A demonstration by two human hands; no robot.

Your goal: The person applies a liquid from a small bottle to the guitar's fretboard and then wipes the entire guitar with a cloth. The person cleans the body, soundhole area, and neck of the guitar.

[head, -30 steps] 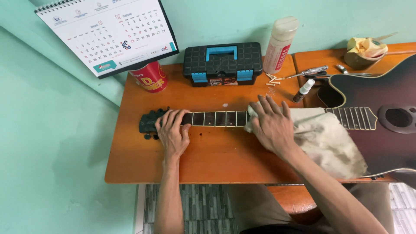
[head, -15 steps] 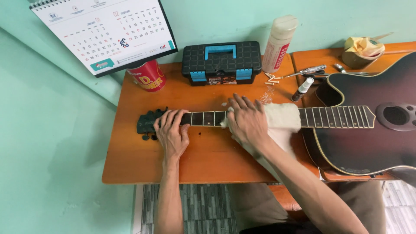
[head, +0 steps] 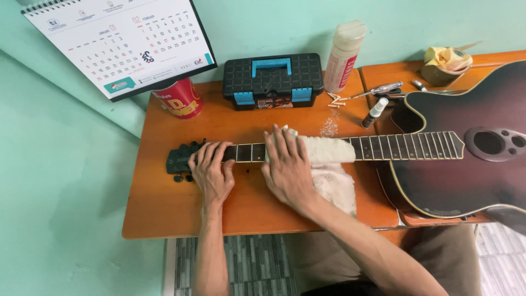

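Moved: right hand (head: 287, 170) and white cloth (head: 329, 164) now nearer headstock (head: 183, 159).
Guitar (head: 460, 159): dark sunburst body, stringless fretboard.
Left hand (head: 212, 170): fingers flat on neck.
Right fingers: spread, pressing cloth.

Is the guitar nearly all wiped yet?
No strings show on the dark acoustic guitar, so that part looks done. Now the right hand presses a white cloth on the fretboard near the headstock, while the left hand steadies the neck. How clean the frets are can't be judged.
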